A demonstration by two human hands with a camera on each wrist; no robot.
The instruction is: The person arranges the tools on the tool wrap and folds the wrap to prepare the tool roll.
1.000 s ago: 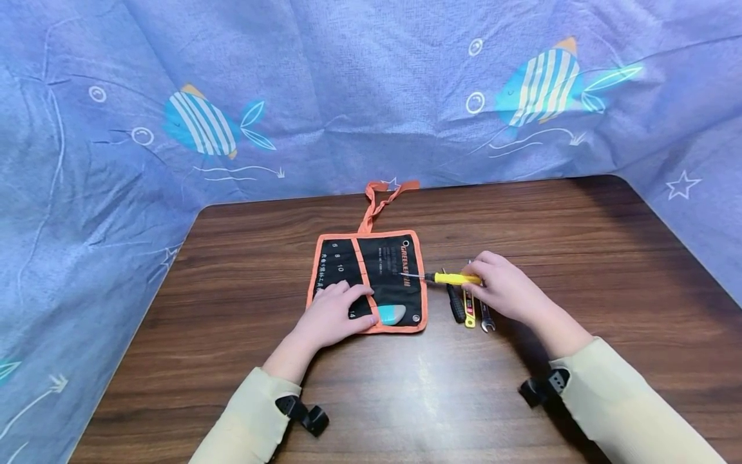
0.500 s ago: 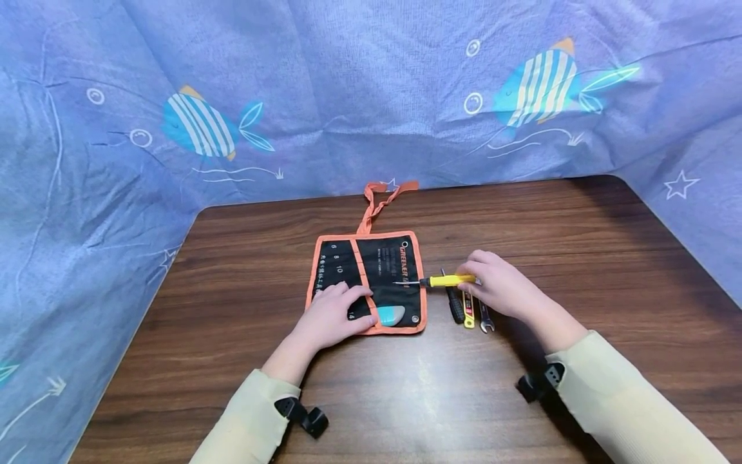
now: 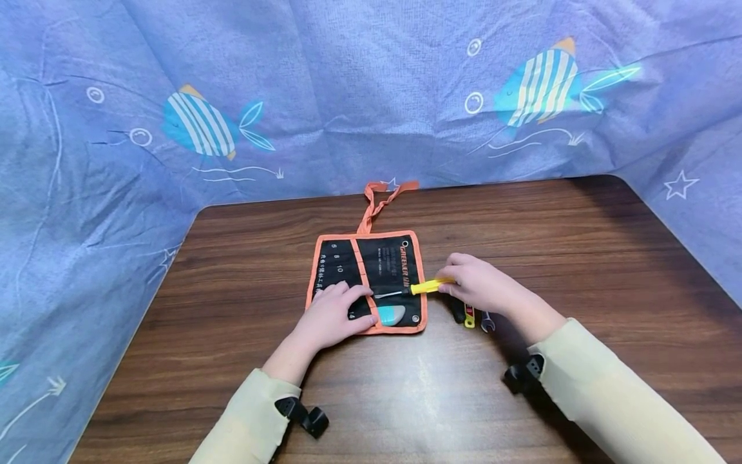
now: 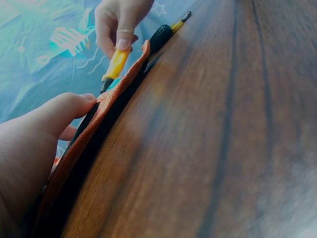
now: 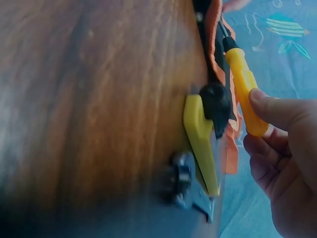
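Screwdriver [image 3: 426, 287] moved left | tip [image 3: 381, 296] near pocket edge [image 3: 361, 261] | pouch [image 3: 391, 264] holds teal tool [image 3: 392, 314]

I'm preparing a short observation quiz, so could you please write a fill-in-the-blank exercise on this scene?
The screwdriver in the right hand has a ____ handle.
The left hand rests on a black pouch whose edging is ____.
For the person, the wrench lies to the pouch's ____.

Missing words: yellow; orange; right.
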